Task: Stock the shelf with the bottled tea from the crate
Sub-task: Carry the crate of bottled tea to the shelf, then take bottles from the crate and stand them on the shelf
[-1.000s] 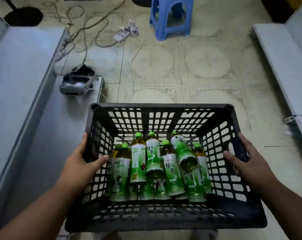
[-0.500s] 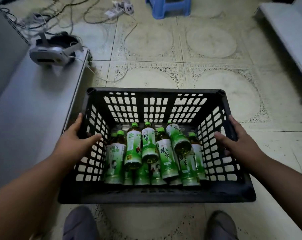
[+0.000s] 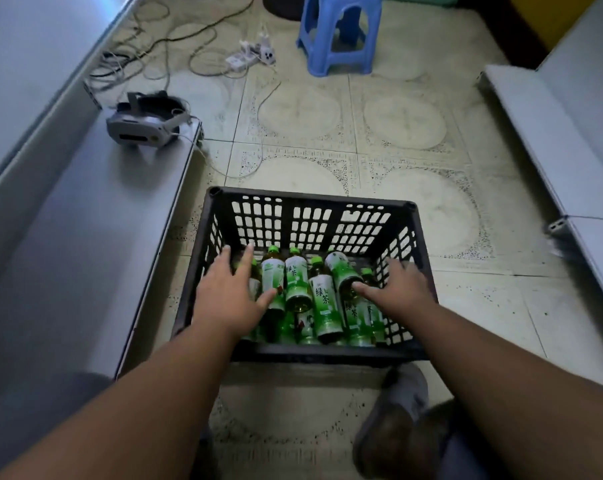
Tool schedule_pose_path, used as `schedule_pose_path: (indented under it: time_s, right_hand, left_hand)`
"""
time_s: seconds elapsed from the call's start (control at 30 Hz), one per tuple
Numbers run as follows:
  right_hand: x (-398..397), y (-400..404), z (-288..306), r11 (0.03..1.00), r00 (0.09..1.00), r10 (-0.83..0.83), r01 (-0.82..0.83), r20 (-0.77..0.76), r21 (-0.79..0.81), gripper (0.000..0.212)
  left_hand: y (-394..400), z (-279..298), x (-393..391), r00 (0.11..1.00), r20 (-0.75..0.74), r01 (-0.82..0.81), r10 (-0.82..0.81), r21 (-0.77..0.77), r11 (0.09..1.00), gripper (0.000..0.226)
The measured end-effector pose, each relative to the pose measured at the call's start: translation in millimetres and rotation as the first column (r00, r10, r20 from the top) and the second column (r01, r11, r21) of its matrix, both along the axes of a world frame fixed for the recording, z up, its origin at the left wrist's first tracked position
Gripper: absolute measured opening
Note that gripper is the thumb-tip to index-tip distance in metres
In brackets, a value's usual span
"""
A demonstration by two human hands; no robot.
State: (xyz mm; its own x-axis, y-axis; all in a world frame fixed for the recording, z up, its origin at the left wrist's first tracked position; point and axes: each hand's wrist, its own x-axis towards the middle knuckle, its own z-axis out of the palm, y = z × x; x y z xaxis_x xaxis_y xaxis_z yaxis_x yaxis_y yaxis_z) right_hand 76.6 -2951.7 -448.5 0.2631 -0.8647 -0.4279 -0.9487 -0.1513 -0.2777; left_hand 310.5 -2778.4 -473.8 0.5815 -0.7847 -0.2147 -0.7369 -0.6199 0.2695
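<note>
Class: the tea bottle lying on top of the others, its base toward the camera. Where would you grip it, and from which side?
Probably around the labelled middle of the top tea bottle, coming from above. It lies tilted across the other bottles in the crate, so its upper side is exposed, and the open right hand is already beside its base.

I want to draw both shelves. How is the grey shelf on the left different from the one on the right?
The left shelf has a white headset lying on it; the right shelf shows nothing on it. The left shelf runs right beside the black crate, almost touching, while bare floor separates the right shelf from it. The left shelf takes up far more of the picture. Both are flat, pale grey and hold no tea bottles yet.
</note>
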Motion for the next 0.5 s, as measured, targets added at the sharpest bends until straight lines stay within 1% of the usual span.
schedule_pose_path:
  time_s: [0.03,0.1,0.17,0.33,0.43,0.5]
  right_hand:
    - [12.6,3.6,-0.7,1.0,0.998,0.024,-0.023,0.06,-0.015,0.099]
    - [32.9,9.4,-12.0,0.999,0.987,0.008,-0.014,0.16,0.036,0.094]
    - [42.4,8.0,-30.9,0.996,0.983,-0.038,0.022,0.18,0.091,0.092]
    - [53.1,-42.3,-71.2,0.992,0.986,-0.103,0.093,0.129,0.084,0.087]
    - [67.7,-80.0,-98.4,0.991,0.995,-0.089,0.084,0.049,0.104,0.089]
    - [86.1,-100.5,-116.4,0.984,0.998,-0.066,0.067,-0.009,0.163,0.088]
  left_hand:
    - [-2.4,-3.2,-8.3,0.999,0.022,0.046,-0.046,-0.001,0.999,0.095]
    - [-4.7,-14.8,-21.0,0.995,0.049,0.09,-0.091,0.023,0.996,0.098]
    - [-7.1,-28.8,-33.7,0.993,0.068,0.091,-0.095,0.059,0.994,0.102]
    - [-18.5,-57.6,-67.7,0.992,0.058,0.099,-0.109,0.146,0.984,0.104]
    - [-19.8,-64.7,-68.7,0.992,0.071,0.097,-0.105,0.102,0.99,0.104]
    - [-19.9,-65.0,-67.4,0.991,0.083,0.1,-0.107,0.089,0.991,0.102]
